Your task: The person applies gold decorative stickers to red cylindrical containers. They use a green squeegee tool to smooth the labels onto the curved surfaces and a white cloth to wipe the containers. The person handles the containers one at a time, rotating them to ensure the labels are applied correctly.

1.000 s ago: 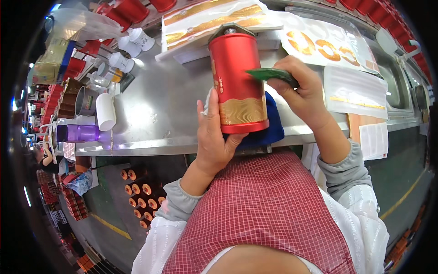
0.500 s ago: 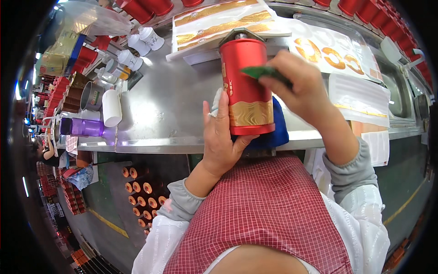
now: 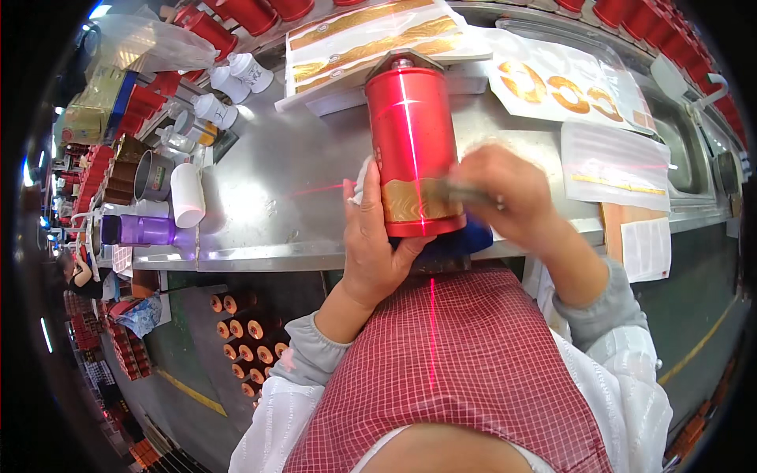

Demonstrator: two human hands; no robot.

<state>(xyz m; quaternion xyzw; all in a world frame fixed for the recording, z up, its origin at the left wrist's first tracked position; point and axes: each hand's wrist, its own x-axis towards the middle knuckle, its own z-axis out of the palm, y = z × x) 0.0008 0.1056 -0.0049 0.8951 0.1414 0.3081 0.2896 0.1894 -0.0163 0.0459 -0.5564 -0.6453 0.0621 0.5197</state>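
Red and glossy, the tall can (image 3: 414,150) stands upright at the near edge of the steel bench (image 3: 268,197), on a blue pad (image 3: 473,236) that shows just under its base. A thin red light line runs down the can's front and on over the checked apron (image 3: 441,363). The left hand (image 3: 378,236) wraps the can's lower left side, fingers curled around the back and thumb by the base, clamped on it to hold it steady. The right hand (image 3: 501,193) is blurred against the gold band (image 3: 422,199) near the bottom of the can; its fingers look pinched together on a thin dark strip or tool, though I cannot tell exactly what it is. Sheets of gold labels (image 3: 371,35) lie just behind the can, and a white cup (image 3: 188,195) and a purple bottle (image 3: 138,230) stand well to the left. Since the can sits so close to the edge, a hard sideways push from the right hand could likely tip it off the pad, or skew the band if the left hand's grip slackens.
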